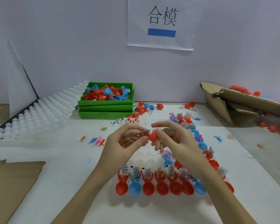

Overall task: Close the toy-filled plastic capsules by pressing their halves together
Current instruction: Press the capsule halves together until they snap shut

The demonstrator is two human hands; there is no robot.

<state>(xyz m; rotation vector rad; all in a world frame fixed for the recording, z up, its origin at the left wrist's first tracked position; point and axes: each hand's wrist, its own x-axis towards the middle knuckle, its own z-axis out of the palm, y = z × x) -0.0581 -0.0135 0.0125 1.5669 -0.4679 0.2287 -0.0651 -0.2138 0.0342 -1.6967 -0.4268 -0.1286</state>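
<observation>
Above the white holder tray [145,155], the left hand [124,141] pinches a toy-filled red capsule half [143,133] while the right hand [171,138] pinches the empty red cap [153,135] against it: light, stiff, probably slick shells, best gripped round their domes.

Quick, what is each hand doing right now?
Left hand: pinching the filled red capsule half.
Right hand: pinching the empty red capsule half, index finger straight.
</observation>
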